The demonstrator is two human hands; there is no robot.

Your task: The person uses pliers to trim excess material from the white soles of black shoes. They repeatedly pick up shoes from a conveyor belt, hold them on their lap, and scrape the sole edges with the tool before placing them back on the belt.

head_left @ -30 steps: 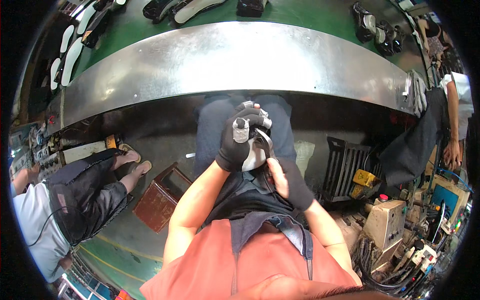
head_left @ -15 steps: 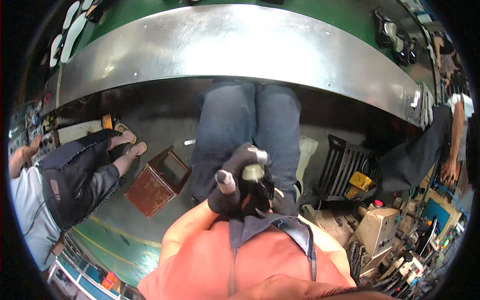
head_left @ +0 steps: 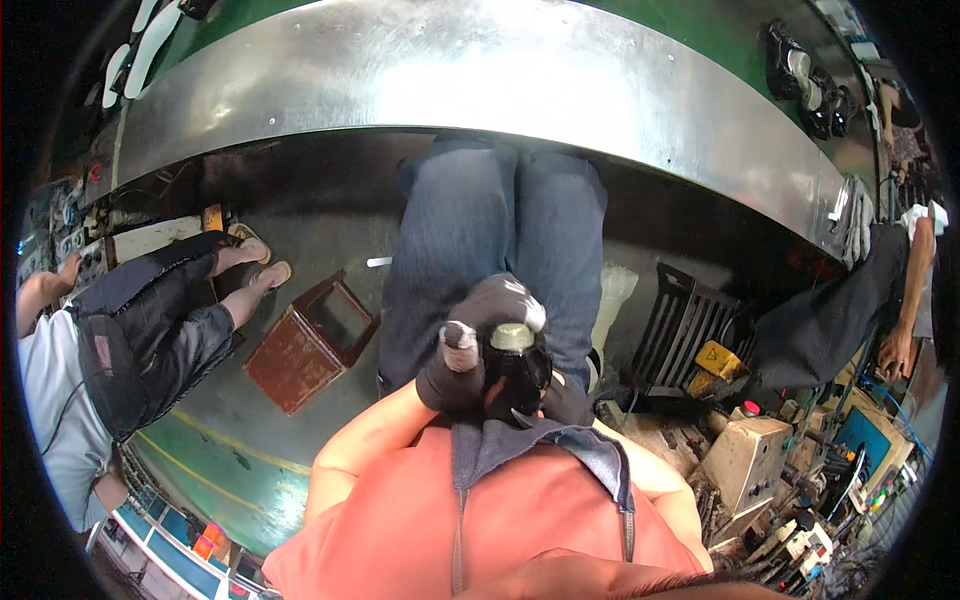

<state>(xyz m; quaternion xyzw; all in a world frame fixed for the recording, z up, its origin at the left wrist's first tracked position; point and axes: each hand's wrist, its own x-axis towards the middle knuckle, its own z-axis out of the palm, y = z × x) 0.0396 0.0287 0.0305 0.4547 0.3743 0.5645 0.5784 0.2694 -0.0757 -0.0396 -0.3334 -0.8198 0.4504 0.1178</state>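
- Since a second ago I've pulled the black shoe (head_left: 515,378) in from over my knees to my chest, and its pale heel (head_left: 512,337) now points up; for the work in hand, I read that as bracing it against my body.
- The shoe sits upright-looking in my lap, its lower end close against my dark collar (head_left: 478,455); a thin, curved pale sliver shows there, too small to name.
- My left hand (head_left: 490,303), in a dark glove with taped tips, is clamped round the shoe's far left side, thumb upright beside the heel.
- My right hand (head_left: 568,402) was in plain view with its thumb showing; now it's mostly behind the shoe, so I cannot tell whether those fingers are apart or gripping.
- Beyond the shoe are my knees in dark trousers (head_left: 450,220), with a brown box (head_left: 290,368) on the floor to the left and a black slatted rack (head_left: 680,325) to the right.
- Farther off runs the metal bench edge (head_left: 470,85), then the green surface (head_left: 690,28) with black shoes (head_left: 782,65) on the right and white soles (head_left: 152,45) on the left.
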